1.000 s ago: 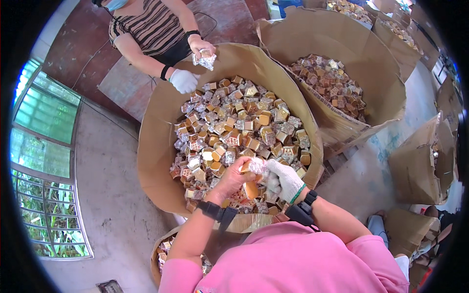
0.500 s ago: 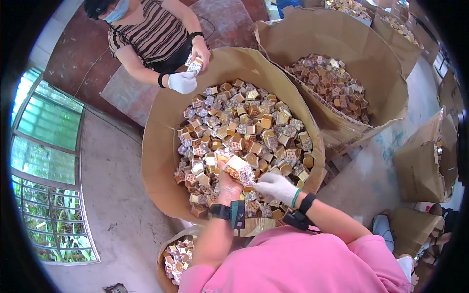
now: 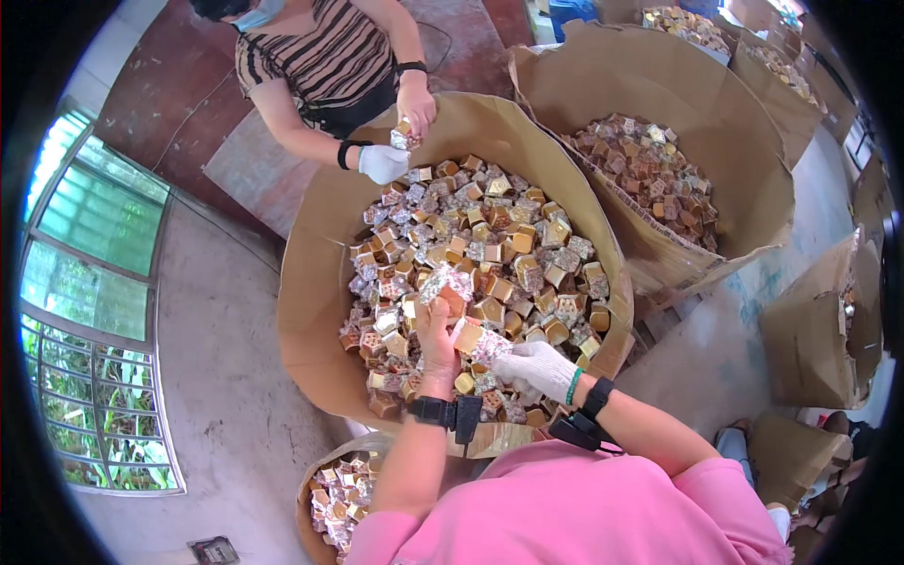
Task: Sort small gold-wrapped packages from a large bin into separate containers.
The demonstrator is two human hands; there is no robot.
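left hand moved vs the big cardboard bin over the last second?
Yes. The left hand has risen from near the cardboard bin's front rim toward its middle, holding a foil-wrapped piece.

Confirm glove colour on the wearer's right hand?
White knit glove on the right hand, seen in the head view; the left hand is bare.

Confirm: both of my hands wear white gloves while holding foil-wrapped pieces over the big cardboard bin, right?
Not quite. Only the right hand wears a white glove; the left hand is bare, as the head view shows. Both do hold foil-wrapped pieces over the big cardboard bin.
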